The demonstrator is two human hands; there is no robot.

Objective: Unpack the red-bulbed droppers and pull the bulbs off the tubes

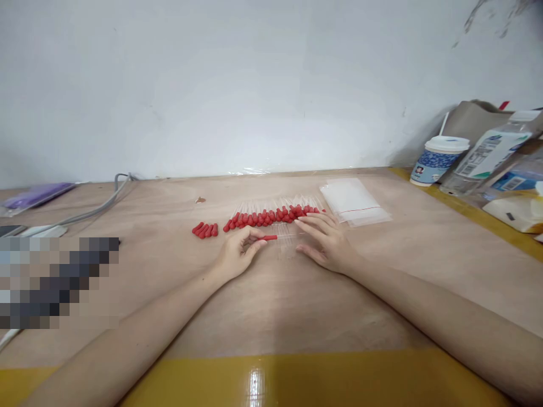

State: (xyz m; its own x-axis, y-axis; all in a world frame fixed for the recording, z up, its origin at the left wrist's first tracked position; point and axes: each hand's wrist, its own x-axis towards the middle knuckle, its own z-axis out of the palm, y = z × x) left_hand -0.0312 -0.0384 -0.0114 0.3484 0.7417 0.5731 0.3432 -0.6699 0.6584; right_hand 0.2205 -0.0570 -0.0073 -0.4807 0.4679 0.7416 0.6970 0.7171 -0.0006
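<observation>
From the head view, I saw the left hand (pixel 241 252) pinch a small red piece (pixel 270 238) tight between its thumb and fingers. The red piece lay sideways, in the gap between the two hands, and pointed at the right hand (pixel 330 244). The right hand was wide, with its thumb well apart from the other fingers. I could not tell if it touched the faint clear tubes (pixel 285 242) between the hands.

Just behind the hands was a long row of red tips (pixel 254 219) with thin clear stems pointing at the wall (pixel 254 85). A few loose red bits (pixel 205 230) sat to the left on the brown table (pixel 271 316). Clear bags (pixel 354 199) lay near the right hand. A blue cup (pixel 438 164) stood far right, next to a bottle (pixel 487 155).
</observation>
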